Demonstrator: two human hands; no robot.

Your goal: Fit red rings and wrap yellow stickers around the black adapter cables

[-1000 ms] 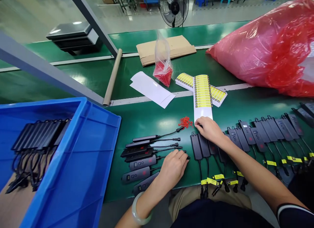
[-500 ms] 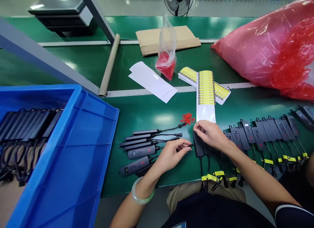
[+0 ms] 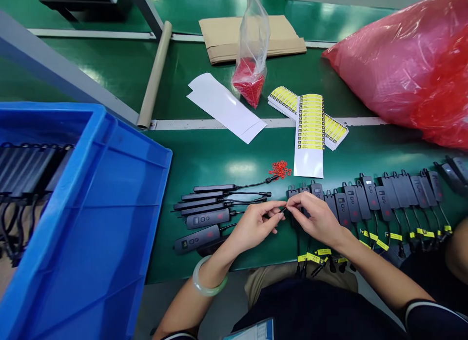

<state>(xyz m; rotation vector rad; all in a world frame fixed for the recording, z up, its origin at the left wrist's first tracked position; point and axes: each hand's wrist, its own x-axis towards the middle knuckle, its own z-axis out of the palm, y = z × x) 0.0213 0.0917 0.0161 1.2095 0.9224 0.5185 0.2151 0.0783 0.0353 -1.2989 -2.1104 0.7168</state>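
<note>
My left hand (image 3: 254,225) and my right hand (image 3: 313,217) meet fingertip to fingertip above the green belt (image 3: 219,159). The left hand pinches the black plug end of a cable (image 3: 281,209). The right hand's fingers are pinched at that same plug; what they hold is too small to make out. A small heap of red rings (image 3: 280,169) lies just beyond the hands. To the left lie several dark grey controllers with cables (image 3: 206,218). To the right runs a row of black controllers (image 3: 369,198) whose cables carry yellow tags.
A blue crate (image 3: 95,218) holding black units stands at the left. Yellow label sheets (image 3: 310,123), white backing paper (image 3: 224,108), a clear bag of red rings (image 3: 250,81), cardboard (image 3: 252,37), a paper tube (image 3: 153,76) and a big red plastic bag (image 3: 405,62) lie farther back.
My left hand lifted a cable plug off the belt. My right hand came back from the label sheet and red rings to meet it. The view tipped downward.
</note>
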